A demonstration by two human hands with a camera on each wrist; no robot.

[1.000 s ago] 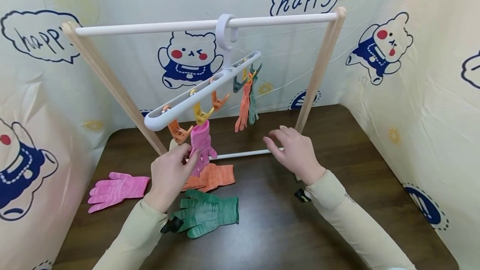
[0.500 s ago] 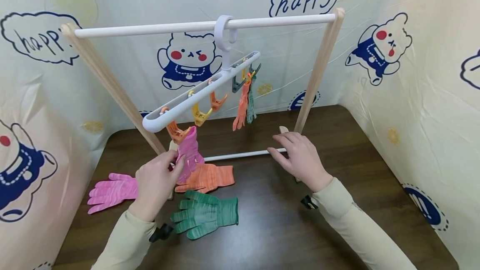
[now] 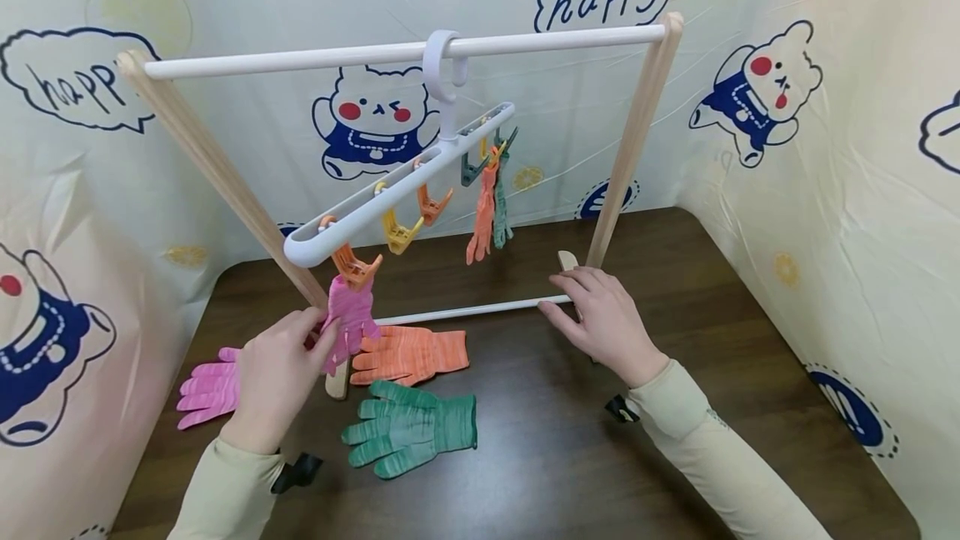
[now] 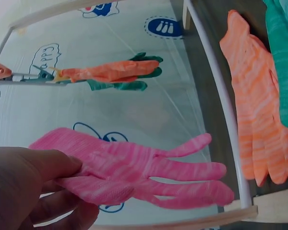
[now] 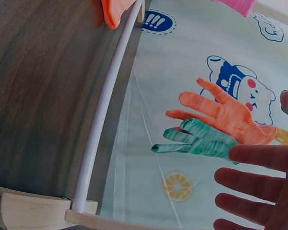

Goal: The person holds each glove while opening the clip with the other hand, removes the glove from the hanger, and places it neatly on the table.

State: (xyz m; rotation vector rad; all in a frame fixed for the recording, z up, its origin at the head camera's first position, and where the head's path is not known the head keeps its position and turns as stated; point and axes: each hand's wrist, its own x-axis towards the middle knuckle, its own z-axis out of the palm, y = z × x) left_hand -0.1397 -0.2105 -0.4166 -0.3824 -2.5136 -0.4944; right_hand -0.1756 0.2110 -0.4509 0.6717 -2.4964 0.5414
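Observation:
My left hand (image 3: 281,373) pinches a pink glove (image 3: 348,315) between thumb and fingers. In the left wrist view that pink glove (image 4: 134,167) spreads its fingers to the right. Its upper end is just under the front orange clip (image 3: 356,265); whether the clip grips it I cannot tell. The clip hangs from a pale hanger (image 3: 390,190), hooked over the white top rod (image 3: 300,59) of a wooden rack. My right hand (image 3: 611,323), with relaxed fingers, is near the rack's right leg and holds nothing. Farther along the hanger, an orange glove (image 3: 483,215) and a green glove (image 3: 502,207) hang clipped.
On the dark table (image 3: 540,440) lie an orange glove (image 3: 412,354), a green glove (image 3: 412,427) and another pink glove (image 3: 210,390), partly covered by my left hand. A yellow clip (image 3: 401,232) and an orange clip (image 3: 432,205) hang with nothing in them.
My left hand has drawn the pink glove leftward and down, from below the yellow clip to below the front orange clip. My right hand has shifted slightly right and down.

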